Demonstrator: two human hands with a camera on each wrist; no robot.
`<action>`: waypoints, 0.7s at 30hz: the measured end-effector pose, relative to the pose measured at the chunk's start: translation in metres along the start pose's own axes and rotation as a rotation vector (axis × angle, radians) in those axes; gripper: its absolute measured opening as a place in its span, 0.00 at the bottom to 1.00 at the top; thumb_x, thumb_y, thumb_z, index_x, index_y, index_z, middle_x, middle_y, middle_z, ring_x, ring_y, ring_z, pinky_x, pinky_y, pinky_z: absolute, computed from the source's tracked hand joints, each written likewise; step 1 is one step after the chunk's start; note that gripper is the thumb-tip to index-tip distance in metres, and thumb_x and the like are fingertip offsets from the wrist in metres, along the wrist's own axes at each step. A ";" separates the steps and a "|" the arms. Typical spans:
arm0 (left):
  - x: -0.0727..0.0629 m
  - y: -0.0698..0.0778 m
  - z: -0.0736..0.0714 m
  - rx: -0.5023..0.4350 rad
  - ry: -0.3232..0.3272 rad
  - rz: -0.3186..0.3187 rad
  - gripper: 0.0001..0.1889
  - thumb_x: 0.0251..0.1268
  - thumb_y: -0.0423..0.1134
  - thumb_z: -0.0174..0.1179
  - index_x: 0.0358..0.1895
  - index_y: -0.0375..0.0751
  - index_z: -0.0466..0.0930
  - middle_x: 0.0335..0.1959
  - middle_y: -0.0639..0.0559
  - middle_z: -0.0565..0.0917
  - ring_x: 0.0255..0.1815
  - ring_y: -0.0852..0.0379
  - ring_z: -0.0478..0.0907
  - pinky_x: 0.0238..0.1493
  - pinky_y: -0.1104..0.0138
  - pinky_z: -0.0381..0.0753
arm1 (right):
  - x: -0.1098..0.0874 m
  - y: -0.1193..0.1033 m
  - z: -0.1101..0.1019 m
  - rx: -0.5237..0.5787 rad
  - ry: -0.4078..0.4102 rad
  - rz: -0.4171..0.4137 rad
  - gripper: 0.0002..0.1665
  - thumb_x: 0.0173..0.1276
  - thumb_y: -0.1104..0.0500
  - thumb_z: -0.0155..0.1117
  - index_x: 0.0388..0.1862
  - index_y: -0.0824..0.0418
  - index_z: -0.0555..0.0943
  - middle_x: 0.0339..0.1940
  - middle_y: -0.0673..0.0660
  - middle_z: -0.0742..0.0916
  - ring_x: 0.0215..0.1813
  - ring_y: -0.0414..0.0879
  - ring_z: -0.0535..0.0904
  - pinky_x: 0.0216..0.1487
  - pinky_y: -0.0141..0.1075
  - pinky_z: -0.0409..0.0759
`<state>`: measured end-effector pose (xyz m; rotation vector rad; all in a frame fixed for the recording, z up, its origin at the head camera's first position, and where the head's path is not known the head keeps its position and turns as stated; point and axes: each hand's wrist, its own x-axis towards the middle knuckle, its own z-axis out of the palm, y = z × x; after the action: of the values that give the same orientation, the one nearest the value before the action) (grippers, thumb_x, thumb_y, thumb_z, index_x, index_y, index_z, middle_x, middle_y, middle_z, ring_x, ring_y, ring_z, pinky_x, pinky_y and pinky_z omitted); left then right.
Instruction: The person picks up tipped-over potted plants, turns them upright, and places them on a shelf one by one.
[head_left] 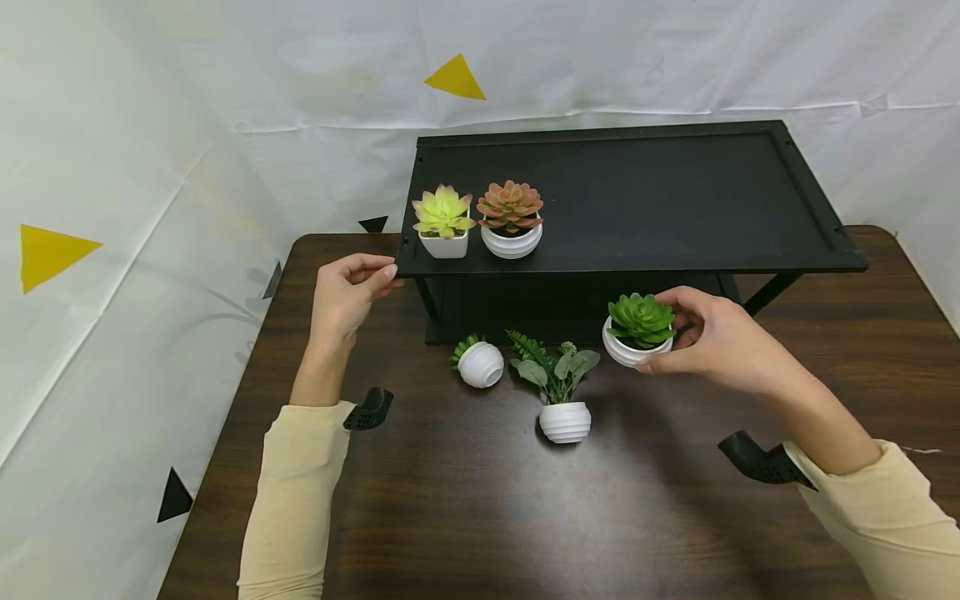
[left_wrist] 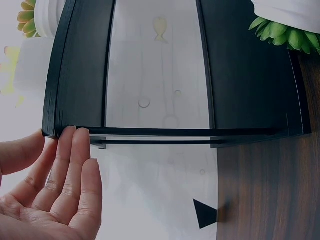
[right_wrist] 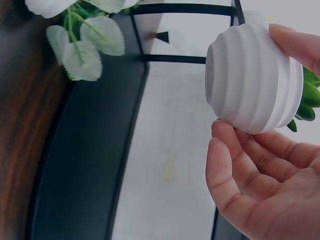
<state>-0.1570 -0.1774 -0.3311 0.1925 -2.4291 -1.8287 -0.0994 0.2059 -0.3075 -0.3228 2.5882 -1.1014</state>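
Observation:
My right hand [head_left: 716, 340] holds a green succulent in a round white ribbed pot [head_left: 637, 329], raised in front of the black two-tier shelf [head_left: 675, 196]. In the right wrist view, the thumb and fingers pinch the sides of that pot [right_wrist: 245, 80]. At the shelf's front left corner, my left hand [head_left: 347, 292] grips the top board's edge between thumb and fingers, seen closer in the left wrist view. On the top board stand a yellow-green succulent in a square white pot [head_left: 444, 223] and a reddish succulent in a round white pot [head_left: 511, 221].
A small potted succulent [head_left: 480, 363] lies tipped on the brown wooden table [head_left: 465, 517]. Beside it lies a leafy plant in a white ribbed pot [head_left: 566, 422]. White sheeting [head_left: 337, 58] with yellow and black triangles hangs behind the shelf and at the left.

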 end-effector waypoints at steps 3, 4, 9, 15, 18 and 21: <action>0.000 0.000 0.000 0.004 0.001 -0.001 0.12 0.60 0.31 0.59 0.44 0.27 0.79 0.38 0.38 0.81 0.32 0.57 0.82 0.40 0.69 0.81 | 0.001 -0.005 -0.004 -0.011 0.001 -0.001 0.44 0.47 0.55 0.76 0.60 0.69 0.65 0.39 0.59 0.81 0.30 0.43 0.79 0.30 0.32 0.77; 0.000 0.000 0.000 0.005 0.000 -0.002 0.12 0.60 0.31 0.59 0.44 0.27 0.79 0.38 0.38 0.81 0.33 0.55 0.83 0.40 0.69 0.81 | 0.001 -0.006 -0.006 -0.008 0.000 -0.004 0.45 0.47 0.55 0.76 0.60 0.69 0.65 0.39 0.59 0.81 0.30 0.42 0.79 0.30 0.32 0.77; 0.000 0.000 0.000 0.001 -0.002 -0.003 0.12 0.60 0.31 0.59 0.44 0.27 0.79 0.39 0.38 0.81 0.33 0.55 0.82 0.40 0.69 0.80 | 0.003 -0.013 -0.013 -0.010 -0.002 -0.005 0.44 0.48 0.55 0.75 0.60 0.68 0.65 0.39 0.60 0.80 0.30 0.41 0.80 0.30 0.32 0.77; 0.000 0.000 0.000 -0.003 -0.003 -0.007 0.12 0.61 0.31 0.59 0.44 0.27 0.79 0.38 0.38 0.81 0.32 0.57 0.82 0.41 0.67 0.80 | 0.005 -0.021 -0.020 -0.019 0.017 -0.036 0.39 0.48 0.54 0.75 0.56 0.65 0.69 0.37 0.59 0.81 0.29 0.42 0.80 0.31 0.30 0.76; 0.000 0.001 0.000 0.001 -0.002 -0.008 0.12 0.61 0.31 0.59 0.44 0.27 0.79 0.38 0.39 0.81 0.33 0.56 0.82 0.41 0.67 0.80 | 0.008 -0.024 -0.022 -0.022 0.024 -0.050 0.38 0.48 0.54 0.75 0.56 0.64 0.69 0.36 0.59 0.82 0.29 0.43 0.80 0.31 0.30 0.76; 0.000 0.001 0.000 0.002 -0.002 -0.007 0.11 0.61 0.31 0.59 0.44 0.27 0.79 0.38 0.39 0.81 0.34 0.54 0.82 0.41 0.67 0.81 | 0.011 -0.026 -0.024 -0.019 0.027 -0.040 0.38 0.48 0.55 0.75 0.56 0.64 0.69 0.36 0.58 0.82 0.30 0.44 0.80 0.32 0.30 0.75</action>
<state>-0.1568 -0.1771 -0.3301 0.1995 -2.4353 -1.8304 -0.1162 0.2005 -0.2747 -0.3686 2.6280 -1.1035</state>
